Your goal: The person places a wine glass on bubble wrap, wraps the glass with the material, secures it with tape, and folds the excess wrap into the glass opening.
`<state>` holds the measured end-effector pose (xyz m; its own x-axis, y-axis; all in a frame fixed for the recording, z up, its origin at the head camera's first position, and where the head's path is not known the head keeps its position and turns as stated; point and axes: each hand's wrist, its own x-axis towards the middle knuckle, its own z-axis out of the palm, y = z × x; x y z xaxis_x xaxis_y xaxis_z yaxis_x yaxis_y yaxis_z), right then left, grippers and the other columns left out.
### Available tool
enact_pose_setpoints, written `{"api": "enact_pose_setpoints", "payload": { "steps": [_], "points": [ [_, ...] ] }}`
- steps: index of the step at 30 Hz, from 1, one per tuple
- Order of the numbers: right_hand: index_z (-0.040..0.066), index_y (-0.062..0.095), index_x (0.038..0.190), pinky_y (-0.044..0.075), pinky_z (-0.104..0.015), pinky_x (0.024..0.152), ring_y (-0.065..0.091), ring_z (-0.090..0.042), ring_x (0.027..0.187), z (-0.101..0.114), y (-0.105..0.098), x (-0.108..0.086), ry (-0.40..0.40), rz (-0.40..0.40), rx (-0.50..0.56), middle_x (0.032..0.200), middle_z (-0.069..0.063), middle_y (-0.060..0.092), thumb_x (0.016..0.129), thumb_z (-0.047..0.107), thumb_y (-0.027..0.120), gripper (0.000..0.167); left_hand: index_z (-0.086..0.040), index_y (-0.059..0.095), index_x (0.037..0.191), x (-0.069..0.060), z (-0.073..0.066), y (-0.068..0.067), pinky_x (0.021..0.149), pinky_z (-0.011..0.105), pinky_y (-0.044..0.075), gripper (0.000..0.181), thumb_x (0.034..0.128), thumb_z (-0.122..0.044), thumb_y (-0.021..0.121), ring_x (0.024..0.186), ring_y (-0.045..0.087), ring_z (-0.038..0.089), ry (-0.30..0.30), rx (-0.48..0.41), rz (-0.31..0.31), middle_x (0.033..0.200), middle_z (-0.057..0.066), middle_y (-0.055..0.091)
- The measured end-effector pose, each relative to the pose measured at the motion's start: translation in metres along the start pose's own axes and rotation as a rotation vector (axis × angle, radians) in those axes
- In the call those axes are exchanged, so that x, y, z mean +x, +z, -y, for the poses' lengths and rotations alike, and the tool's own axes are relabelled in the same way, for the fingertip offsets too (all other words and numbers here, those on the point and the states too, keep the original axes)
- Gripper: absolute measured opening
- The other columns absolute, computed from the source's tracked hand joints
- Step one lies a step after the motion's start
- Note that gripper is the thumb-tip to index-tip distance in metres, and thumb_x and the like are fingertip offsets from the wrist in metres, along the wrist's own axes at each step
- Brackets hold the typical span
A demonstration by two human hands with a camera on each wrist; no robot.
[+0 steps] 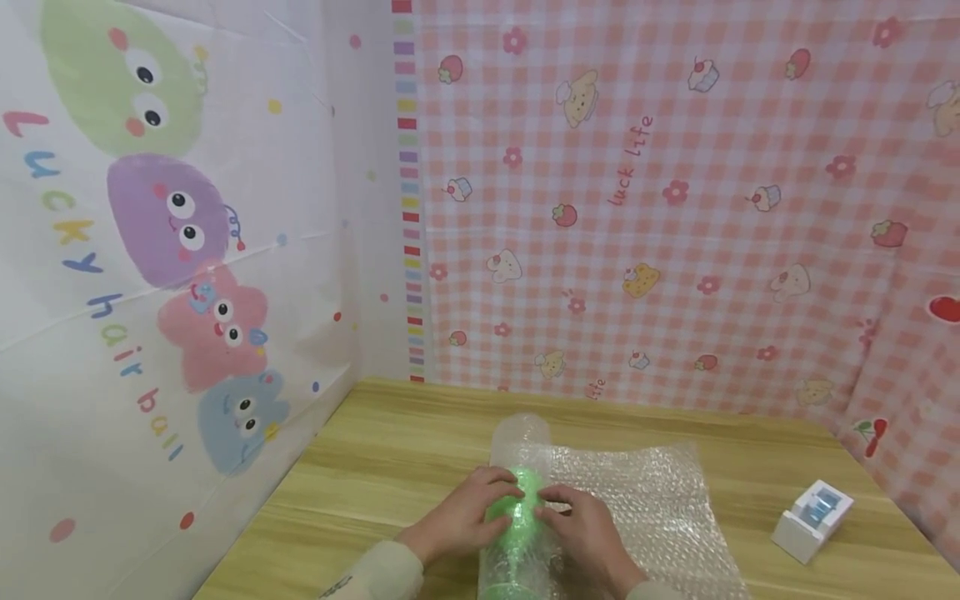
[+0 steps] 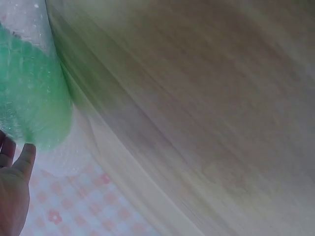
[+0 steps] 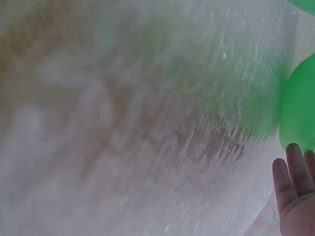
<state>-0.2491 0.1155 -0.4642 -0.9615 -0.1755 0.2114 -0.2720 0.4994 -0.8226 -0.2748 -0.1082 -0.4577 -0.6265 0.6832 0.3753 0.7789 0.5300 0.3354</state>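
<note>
A green rounded, smooth object (image 1: 521, 525) lies on the table with bubble wrap (image 1: 652, 500) around its left side and a loose sheet spreading to the right. My left hand (image 1: 468, 512) holds its left side through the wrap, with fingers and thumb bent over it. From the right, my right hand (image 1: 588, 525) touches the green object with its fingertips. In the right wrist view the fingers (image 3: 295, 172) look straight beside the bare green surface (image 3: 301, 105). The left wrist view shows the wrapped green side (image 2: 34, 93) above my fingertips. The exact kind of green object cannot be told.
A small white box-shaped thing (image 1: 813, 518) with a blue part on top stands at the right of the wooden table (image 1: 360, 475). A printed white sheet (image 1: 315, 208) hangs on the left, a pink checked cloth (image 1: 660, 250) at the back and right.
</note>
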Motion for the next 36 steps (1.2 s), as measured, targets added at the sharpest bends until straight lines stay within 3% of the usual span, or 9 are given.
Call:
{"api": "enact_pose_setpoints", "payload": {
  "steps": [11, 14, 21, 30, 36],
  "points": [
    [0.003, 0.070, 0.114, 0.059, -0.040, 0.073, 0.070, -0.029, 0.093, -0.0055, 0.0038, -0.0047, 0.066, -0.022, 0.016, 0.119, -0.019, 0.067, 0.091, 0.030, 0.072, 0.036, -0.014, 0.066, 0.125, 0.0050, -0.0052, -0.0019, 0.106, 0.043, 0.042, 0.029, 0.0960, -0.016, 0.063, 0.131, 0.045, 0.021, -0.102, -0.068, 0.072, 0.138, 0.002, 0.053],
    [0.002, 0.071, 0.114, 0.059, -0.039, 0.071, 0.070, -0.030, 0.092, -0.0046, 0.0049, -0.0056, 0.075, -0.047, 0.005, 0.122, -0.021, 0.065, 0.090, 0.029, 0.073, 0.035, -0.013, 0.067, 0.125, 0.0066, -0.0068, -0.0023, 0.107, 0.042, 0.042, 0.030, 0.0954, -0.015, 0.064, 0.131, 0.046, 0.021, -0.095, -0.053, 0.069, 0.138, 0.003, 0.054],
    [0.003, 0.072, 0.108, 0.059, -0.040, 0.072, 0.068, -0.030, 0.095, -0.0040, 0.0055, -0.0068, -0.028, -0.080, -0.114, 0.122, -0.017, 0.063, 0.089, 0.021, 0.073, 0.026, -0.012, 0.068, 0.124, 0.0081, -0.0094, 0.0002, 0.106, 0.040, 0.043, 0.030, 0.0940, -0.015, 0.064, 0.129, 0.047, 0.023, -0.054, -0.016, 0.046, 0.136, 0.005, 0.055],
    [0.003, 0.069, 0.114, 0.058, -0.032, 0.066, 0.070, -0.027, 0.091, -0.0075, 0.0068, -0.0042, 0.028, -0.063, -0.040, 0.115, -0.019, 0.067, 0.089, 0.021, 0.074, 0.031, -0.005, 0.063, 0.125, 0.0039, -0.0042, 0.0036, 0.107, 0.042, 0.042, 0.033, 0.0928, -0.015, 0.064, 0.127, 0.050, 0.025, -0.004, -0.018, -0.010, 0.134, 0.009, 0.057],
    [0.003, 0.068, 0.118, 0.057, -0.033, 0.066, 0.071, -0.025, 0.088, -0.0082, 0.0040, -0.0055, 0.052, -0.052, -0.011, 0.111, -0.018, 0.070, 0.089, 0.023, 0.074, 0.036, -0.011, 0.066, 0.127, 0.0040, -0.0047, 0.0040, 0.106, 0.046, 0.043, 0.032, 0.0961, -0.022, 0.063, 0.130, 0.045, 0.028, -0.041, -0.012, 0.007, 0.139, 0.010, 0.051]
  ]
}}
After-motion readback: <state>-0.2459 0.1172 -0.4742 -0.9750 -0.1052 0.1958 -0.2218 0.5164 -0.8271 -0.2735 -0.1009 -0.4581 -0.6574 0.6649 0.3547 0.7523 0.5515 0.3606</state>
